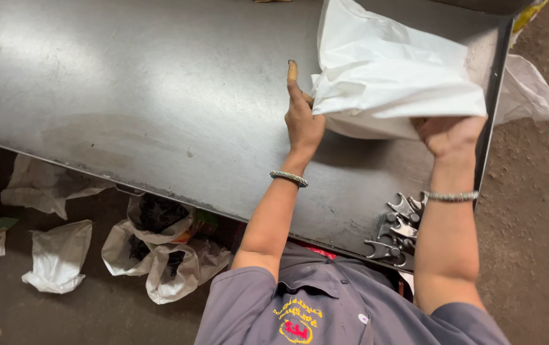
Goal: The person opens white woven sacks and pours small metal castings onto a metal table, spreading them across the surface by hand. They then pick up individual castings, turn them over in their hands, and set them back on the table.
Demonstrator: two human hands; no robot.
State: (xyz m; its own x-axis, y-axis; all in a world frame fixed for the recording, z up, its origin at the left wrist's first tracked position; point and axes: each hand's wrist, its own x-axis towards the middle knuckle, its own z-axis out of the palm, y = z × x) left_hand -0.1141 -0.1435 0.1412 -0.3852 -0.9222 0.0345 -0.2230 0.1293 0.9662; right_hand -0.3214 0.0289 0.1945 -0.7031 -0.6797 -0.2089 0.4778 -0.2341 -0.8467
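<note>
Steel table (127, 96); hands grip crinkled bag (383, 76).

Both arms reach forward. The left hand (302, 121) has one finger pointing straight out and the others curled. The right hand (448, 133) is closed tight, knuckles up.

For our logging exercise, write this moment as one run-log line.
left hand: grips white plastic bag edge | right hand: grips bag underside | bag on grey metal table | metal parts near edge
</note>
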